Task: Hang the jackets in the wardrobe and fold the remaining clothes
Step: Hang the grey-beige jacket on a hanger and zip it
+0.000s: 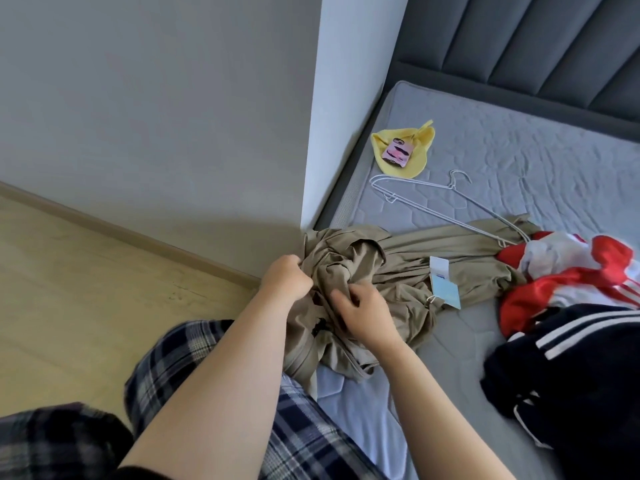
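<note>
First, we count three garments on the grey quilted mattress [519,150]: one khaki garment [408,251], one red-and-white garment [561,275] and one black garment [571,375] with white stripes. We also count two paper tags [446,291] attached to the khaki garment, one yellow cloth [419,157] carrying one pink phone [396,152], and what appear to be two overlapping white wire hangers [433,185]. The khaki garment lies at the near-left corner of the mattress, beside the corner of the wall [329,133]. Its long axis runs left to right: the crumpled bulk sits at the left end, and a drawn-out, pleated part points right, its far end touching the red-and-white garment. The fabric is plain, matte and heavily creased. The left hand [285,277] is closed in a fist, gripping the left edge of the bulk. The right hand [360,313], just beside it, has its fingers curled into the folds, pinching fabric.
</note>
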Motion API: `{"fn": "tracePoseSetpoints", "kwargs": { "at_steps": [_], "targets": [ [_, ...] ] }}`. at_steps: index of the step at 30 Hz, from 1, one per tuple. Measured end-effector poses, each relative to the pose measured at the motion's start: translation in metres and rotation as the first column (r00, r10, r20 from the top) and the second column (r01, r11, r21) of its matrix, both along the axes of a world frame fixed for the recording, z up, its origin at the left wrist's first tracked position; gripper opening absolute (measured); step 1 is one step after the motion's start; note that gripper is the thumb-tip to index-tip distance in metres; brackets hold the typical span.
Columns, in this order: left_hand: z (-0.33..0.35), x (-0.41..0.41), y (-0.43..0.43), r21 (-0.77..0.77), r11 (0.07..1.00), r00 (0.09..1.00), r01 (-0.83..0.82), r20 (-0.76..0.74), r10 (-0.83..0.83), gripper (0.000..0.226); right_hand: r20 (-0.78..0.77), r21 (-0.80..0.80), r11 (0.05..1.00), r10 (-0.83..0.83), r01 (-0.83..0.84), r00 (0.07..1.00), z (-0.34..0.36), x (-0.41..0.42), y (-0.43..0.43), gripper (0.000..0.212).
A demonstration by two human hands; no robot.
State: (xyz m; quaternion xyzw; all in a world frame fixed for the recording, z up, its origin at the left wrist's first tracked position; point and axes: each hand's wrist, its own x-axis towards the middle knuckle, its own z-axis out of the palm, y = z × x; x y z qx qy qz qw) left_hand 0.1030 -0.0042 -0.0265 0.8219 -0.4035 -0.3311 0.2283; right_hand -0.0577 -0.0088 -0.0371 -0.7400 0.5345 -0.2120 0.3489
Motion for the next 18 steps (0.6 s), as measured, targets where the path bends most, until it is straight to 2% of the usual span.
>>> {"fn": "tracePoseSetpoints", "kwargs": {
  "at_steps": [1,3,4,5,8,10,11,14,15,18],
  "targets": [
    [0.002,0.0,0.002,-0.041,0.998,0.998,-0.056,0.009,0.056,0.009,0.098,-0.018,0.994,-0.102,0.104,0.99,0.0,-0.002,0.0,0.038],
    [0.007,0.004,0.003,-0.117,0.968,0.974,-0.222,-0.061,0.216,0.022,0.19,-0.061,0.958,-0.264,0.279,0.946,-0.002,-0.006,-0.002,0.034],
    [0.01,0.008,0.002,-0.139,0.943,0.951,-0.301,-0.115,0.287,0.021,0.159,-0.057,0.948,-0.301,0.313,0.94,-0.005,-0.008,-0.004,0.024],
    [0.013,0.012,0.002,-0.158,0.921,0.932,-0.357,-0.128,0.339,0.024,0.066,-0.032,0.95,-0.307,0.31,0.949,-0.007,-0.009,-0.007,0.02],
    [0.019,0.023,0.005,-0.208,0.875,0.9,-0.437,-0.084,0.429,0.039,-0.262,0.063,0.97,-0.212,0.236,0.942,-0.016,-0.01,-0.009,0.06],
    [0.022,0.028,0.007,-0.272,0.852,0.89,-0.448,-0.047,0.453,0.041,-0.355,0.109,0.969,-0.171,0.222,0.919,-0.019,-0.011,-0.009,0.066],
    [0.024,0.029,0.008,-0.305,0.846,0.891,-0.437,-0.019,0.453,0.042,-0.379,0.119,0.969,-0.156,0.215,0.912,-0.021,-0.013,-0.01,0.06],
    [0.027,0.031,0.009,-0.357,0.882,0.928,-0.307,0.093,0.36,0.045,-0.41,0.08,0.98,-0.134,0.182,0.902,-0.015,-0.015,-0.009,0.014],
    [0.028,0.029,0.009,-0.368,0.895,0.939,-0.251,0.131,0.317,0.045,-0.411,0.054,0.985,-0.13,0.167,0.902,-0.012,-0.014,-0.008,0.007],
    [0.025,0.017,0.007,-0.418,0.909,0.983,-0.008,0.161,0.083,0.046,-0.371,-0.129,0.987,-0.139,0.097,0.918,-0.004,-0.009,-0.003,0.029]
  ]
}}
